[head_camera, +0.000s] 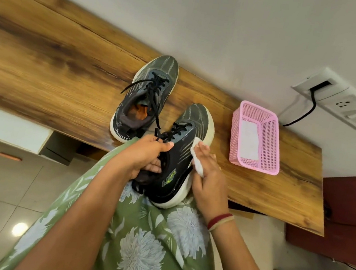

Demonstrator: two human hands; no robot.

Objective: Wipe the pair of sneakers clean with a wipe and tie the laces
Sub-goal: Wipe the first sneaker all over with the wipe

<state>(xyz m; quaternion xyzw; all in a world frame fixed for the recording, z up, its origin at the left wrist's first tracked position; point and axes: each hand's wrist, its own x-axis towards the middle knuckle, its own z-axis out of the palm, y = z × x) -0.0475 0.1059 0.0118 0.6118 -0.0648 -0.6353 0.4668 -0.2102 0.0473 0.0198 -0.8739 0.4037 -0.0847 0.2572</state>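
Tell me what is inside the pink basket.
The pink basket on the wooden table holds something flat and white lying on its bottom, probably a wipe or tissue. Nothing else shows inside; whatever lies beneath the white piece is covered.

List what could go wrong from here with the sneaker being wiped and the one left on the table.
1. The held sneaker is gripped by the left hand only at its opening; pressure from the wipe in the right hand may twist it loose.
2. The other sneaker overhangs the table edge at its heel; a bump may drop it.
3. Both shoes' untied laces lie close together and may tangle.
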